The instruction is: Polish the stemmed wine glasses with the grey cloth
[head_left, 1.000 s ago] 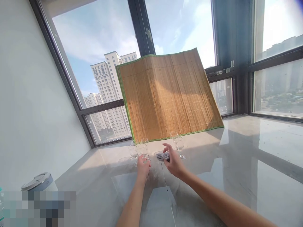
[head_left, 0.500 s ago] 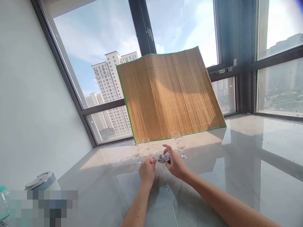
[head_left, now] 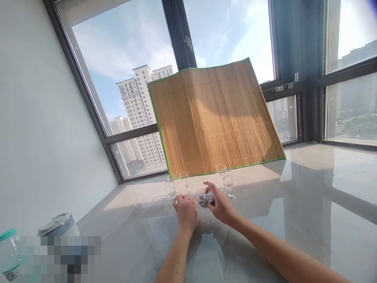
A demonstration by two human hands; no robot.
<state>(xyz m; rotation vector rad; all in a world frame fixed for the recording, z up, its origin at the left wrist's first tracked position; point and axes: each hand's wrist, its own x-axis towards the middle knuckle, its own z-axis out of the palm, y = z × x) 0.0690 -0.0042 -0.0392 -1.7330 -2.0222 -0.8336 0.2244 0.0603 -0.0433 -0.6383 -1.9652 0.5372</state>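
My left hand (head_left: 186, 211) is closed around a small stemmed glass (head_left: 198, 193), which is mostly hidden by the fingers and a cloth. That grey cloth (head_left: 205, 199) is bunched in my right hand (head_left: 219, 204), close against the glass, with the index finger raised. Just beyond my left hand stand a clear stemmed glass (head_left: 170, 187) and another one (head_left: 184, 180). Past my right hand, a round-bowled glass (head_left: 227, 179) stands in front of a similar glass (head_left: 220, 169), partly overlapping it.
A bamboo mat (head_left: 218, 118) with green edging leans against the window behind the glasses. The glossy grey surface (head_left: 265, 243) reflects light. At the lower left are a lidded cup (head_left: 57, 225) and a clear bottle with a teal cap (head_left: 8, 235), partly covered by blurring.
My left hand has turned, its fingers now wrapped further over the glass. The held glass has tipped lower, its bowl less visible. My right hand keeps the cloth beside it.
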